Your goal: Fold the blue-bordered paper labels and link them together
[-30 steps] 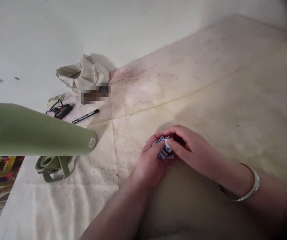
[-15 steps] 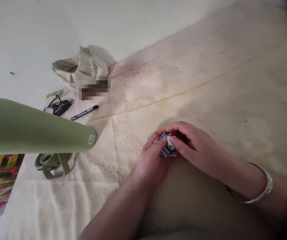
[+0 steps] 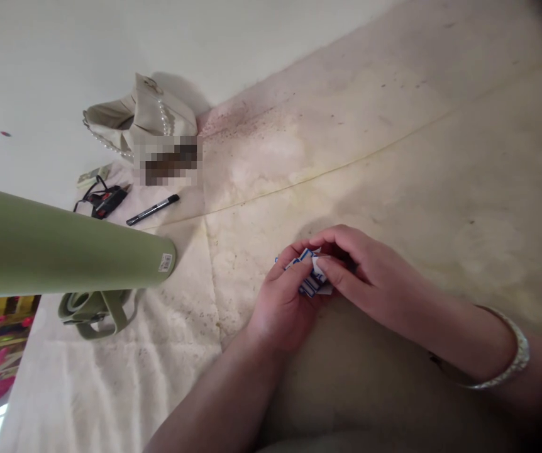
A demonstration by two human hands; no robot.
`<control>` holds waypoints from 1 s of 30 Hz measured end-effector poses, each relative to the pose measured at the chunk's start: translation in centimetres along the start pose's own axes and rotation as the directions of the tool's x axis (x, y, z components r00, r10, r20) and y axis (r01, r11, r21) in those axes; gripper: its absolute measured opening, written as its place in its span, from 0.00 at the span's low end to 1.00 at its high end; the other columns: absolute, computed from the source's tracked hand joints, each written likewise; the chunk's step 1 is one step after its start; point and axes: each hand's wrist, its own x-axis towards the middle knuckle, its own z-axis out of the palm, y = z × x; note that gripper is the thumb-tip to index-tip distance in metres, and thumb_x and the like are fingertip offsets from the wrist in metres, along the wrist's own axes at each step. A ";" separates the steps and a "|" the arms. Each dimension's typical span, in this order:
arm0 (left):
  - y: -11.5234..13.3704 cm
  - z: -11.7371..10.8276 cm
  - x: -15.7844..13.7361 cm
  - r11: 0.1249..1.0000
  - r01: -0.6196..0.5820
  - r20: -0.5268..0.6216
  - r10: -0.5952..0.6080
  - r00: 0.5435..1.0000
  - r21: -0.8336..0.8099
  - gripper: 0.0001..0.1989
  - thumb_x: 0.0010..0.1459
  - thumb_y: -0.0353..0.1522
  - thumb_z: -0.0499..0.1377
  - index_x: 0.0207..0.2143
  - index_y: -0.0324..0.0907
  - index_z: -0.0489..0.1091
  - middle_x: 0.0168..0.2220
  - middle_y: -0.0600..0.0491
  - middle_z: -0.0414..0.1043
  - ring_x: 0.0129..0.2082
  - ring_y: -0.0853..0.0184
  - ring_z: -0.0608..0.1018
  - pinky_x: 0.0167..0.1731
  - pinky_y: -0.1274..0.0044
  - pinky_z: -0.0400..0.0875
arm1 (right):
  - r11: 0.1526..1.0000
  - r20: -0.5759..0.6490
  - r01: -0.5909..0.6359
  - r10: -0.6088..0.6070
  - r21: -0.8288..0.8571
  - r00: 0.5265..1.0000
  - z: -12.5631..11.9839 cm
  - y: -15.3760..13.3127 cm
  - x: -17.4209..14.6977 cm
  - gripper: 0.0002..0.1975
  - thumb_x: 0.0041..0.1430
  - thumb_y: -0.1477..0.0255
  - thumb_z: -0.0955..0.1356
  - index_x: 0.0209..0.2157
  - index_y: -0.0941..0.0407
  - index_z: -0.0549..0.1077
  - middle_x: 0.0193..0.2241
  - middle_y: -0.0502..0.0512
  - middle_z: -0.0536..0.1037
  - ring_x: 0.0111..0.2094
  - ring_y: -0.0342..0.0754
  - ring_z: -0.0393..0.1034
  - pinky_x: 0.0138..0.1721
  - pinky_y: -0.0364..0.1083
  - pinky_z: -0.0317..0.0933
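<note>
A messy bunch of small white cards with blue edges [image 3: 309, 286] lies in my left hand [image 3: 280, 305], whose thumb presses on top of them. My right hand [image 3: 368, 270] meets it from the right, with its thumb and fingers closed on a white card [image 3: 318, 267] at the bunch's right side. Curled fingers cover part of the bunch, and any print on the cards is too small to read. A pale bracelet [image 3: 519, 355] circles my right wrist.
A green bottle [image 3: 87, 248] rises at the left, with a green strapped lid [image 3: 96, 314] beside it. Farther back are a black pen [image 3: 153, 209], a black corded item [image 3: 105, 200] and a cream bag with pearls [image 3: 171, 116]. A stained cream cloth [image 3: 261, 233] covers the surface.
The view has shifted slightly, so the bottle, bag and pen sit a little farther left. Both hands keep nearly the same grip on the cards.
</note>
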 end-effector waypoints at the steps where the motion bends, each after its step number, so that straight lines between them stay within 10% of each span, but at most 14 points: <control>1: 0.0 0.0 0.0 1.000 0.001 0.004 -0.001 1.000 -0.002 0.10 0.54 0.27 0.57 0.41 0.37 0.67 0.33 0.51 0.67 0.31 0.71 0.71 0.29 0.80 0.65 | 1.000 -0.001 0.001 -0.001 0.001 1.000 0.0 0.0 0.0 0.10 0.61 0.67 0.62 0.44 0.51 0.68 0.40 0.49 0.73 0.38 0.42 0.68 0.37 0.43 0.64; 19: -0.7 -0.5 0.3 0.992 -0.098 0.149 0.085 0.985 0.080 0.10 0.56 0.30 0.59 0.41 0.38 0.64 0.27 0.56 0.64 0.21 0.78 0.65 0.23 0.83 0.57 | 0.997 -0.069 0.026 -0.021 0.074 0.997 0.3 0.2 0.1 0.09 0.60 0.71 0.62 0.41 0.52 0.69 0.35 0.46 0.74 0.29 0.38 0.69 0.31 0.39 0.63; 30: -0.5 -1.0 0.3 0.978 -0.135 0.192 0.104 0.976 0.160 0.09 0.55 0.35 0.60 0.36 0.39 0.66 0.21 0.56 0.68 0.16 0.78 0.64 0.19 0.83 0.54 | 0.996 -0.381 0.033 -0.063 -0.083 0.922 -0.3 0.3 0.2 0.10 0.59 0.69 0.62 0.40 0.57 0.69 0.38 0.57 0.72 0.36 0.47 0.68 0.34 0.46 0.63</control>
